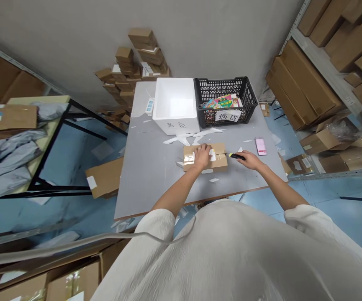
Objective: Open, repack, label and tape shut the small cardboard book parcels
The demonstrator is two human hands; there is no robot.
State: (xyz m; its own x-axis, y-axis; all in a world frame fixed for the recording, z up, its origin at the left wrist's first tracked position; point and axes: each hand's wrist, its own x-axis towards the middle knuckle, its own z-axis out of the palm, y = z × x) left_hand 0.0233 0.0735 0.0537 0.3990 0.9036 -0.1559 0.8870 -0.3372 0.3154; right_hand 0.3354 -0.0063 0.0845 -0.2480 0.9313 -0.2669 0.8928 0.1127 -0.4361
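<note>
Carton (219,158) and cutter (237,156), two-handed hold
Left hand (203,155), fingers spread, lies atop the carton on the tabletop (149,167), apparently steadying it; right hand (250,160), closed around the cutter's handle, points its tip at the carton's right end.

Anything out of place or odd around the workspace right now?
Yes, mostly mess: white scraps lie scattered on the table, around the carton under the left hand, cluttering the surface. Behind the table, cardboard boxes by the wall are stacked unevenly and seem to lean, though lens distortion may exaggerate that.
</note>
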